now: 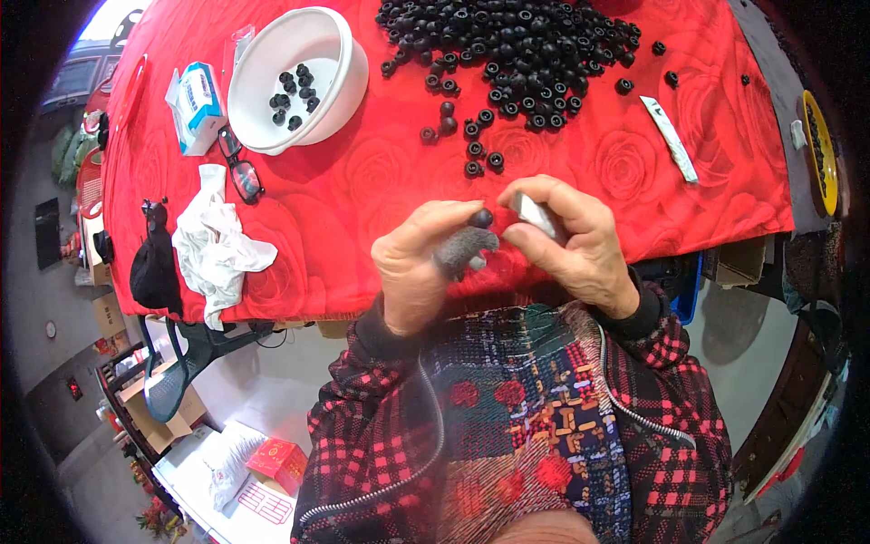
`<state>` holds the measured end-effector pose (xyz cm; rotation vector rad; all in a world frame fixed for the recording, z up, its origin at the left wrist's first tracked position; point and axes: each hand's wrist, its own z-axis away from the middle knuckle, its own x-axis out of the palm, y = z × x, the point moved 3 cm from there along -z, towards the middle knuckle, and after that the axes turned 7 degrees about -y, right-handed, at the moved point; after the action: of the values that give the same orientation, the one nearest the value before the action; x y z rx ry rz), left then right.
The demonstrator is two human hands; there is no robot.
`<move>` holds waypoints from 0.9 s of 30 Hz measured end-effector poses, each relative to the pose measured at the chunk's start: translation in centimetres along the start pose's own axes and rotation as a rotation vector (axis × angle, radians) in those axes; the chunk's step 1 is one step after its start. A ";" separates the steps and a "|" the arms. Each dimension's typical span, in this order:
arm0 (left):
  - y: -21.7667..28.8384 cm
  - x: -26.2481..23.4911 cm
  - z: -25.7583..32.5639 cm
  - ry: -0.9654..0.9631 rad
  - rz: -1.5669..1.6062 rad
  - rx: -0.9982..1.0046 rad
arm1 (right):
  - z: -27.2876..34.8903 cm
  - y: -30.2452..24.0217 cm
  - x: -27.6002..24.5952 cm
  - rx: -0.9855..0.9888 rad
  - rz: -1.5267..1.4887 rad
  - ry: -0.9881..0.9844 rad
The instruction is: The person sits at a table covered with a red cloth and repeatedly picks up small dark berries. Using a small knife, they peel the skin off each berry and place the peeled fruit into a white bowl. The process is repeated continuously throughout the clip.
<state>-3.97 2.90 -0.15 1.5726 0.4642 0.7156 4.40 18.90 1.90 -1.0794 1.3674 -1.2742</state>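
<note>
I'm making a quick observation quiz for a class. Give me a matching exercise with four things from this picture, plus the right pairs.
Things:
1. Basin
2. Glasses
3. Pile
4. Right hand

Places, colours or states:
A. Black, heaped at the far side of the red table
B. Holding something pale
C. White, with a few black parts inside
D. Dark-framed, lying between the basin and a white cloth

Pairs: 1-C, 2-D, 3-A, 4-B

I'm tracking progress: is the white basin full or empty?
Nearly empty: the white basin holds only a small cluster of black parts, and much of its bottom shows bare.
</note>
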 end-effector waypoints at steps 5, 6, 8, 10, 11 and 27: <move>0.5 0.6 0.1 -0.013 -0.260 0.142 | -0.4 -0.3 1.1 -0.122 0.130 0.046; 0.3 0.5 0.2 -0.039 -0.051 0.043 | -0.4 -0.3 1.1 -0.162 0.172 0.062; -0.1 0.3 0.9 -0.075 0.364 -0.156 | -0.4 -0.2 0.9 -0.273 0.212 -0.047; -0.5 0.4 0.6 -0.075 0.572 -0.333 | -0.3 -0.3 0.7 -0.382 0.260 -0.123; -0.2 0.2 0.8 -0.164 0.582 -0.424 | -0.2 -0.7 0.6 -0.435 0.288 -0.145; 0.4 1.9 1.5 -0.197 0.519 -0.413 | 1.8 -1.7 0.9 -0.708 0.617 0.018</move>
<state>-1.58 2.99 0.58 1.3527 -0.2426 0.9647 5.97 17.56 3.50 -0.9617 2.0312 -0.3436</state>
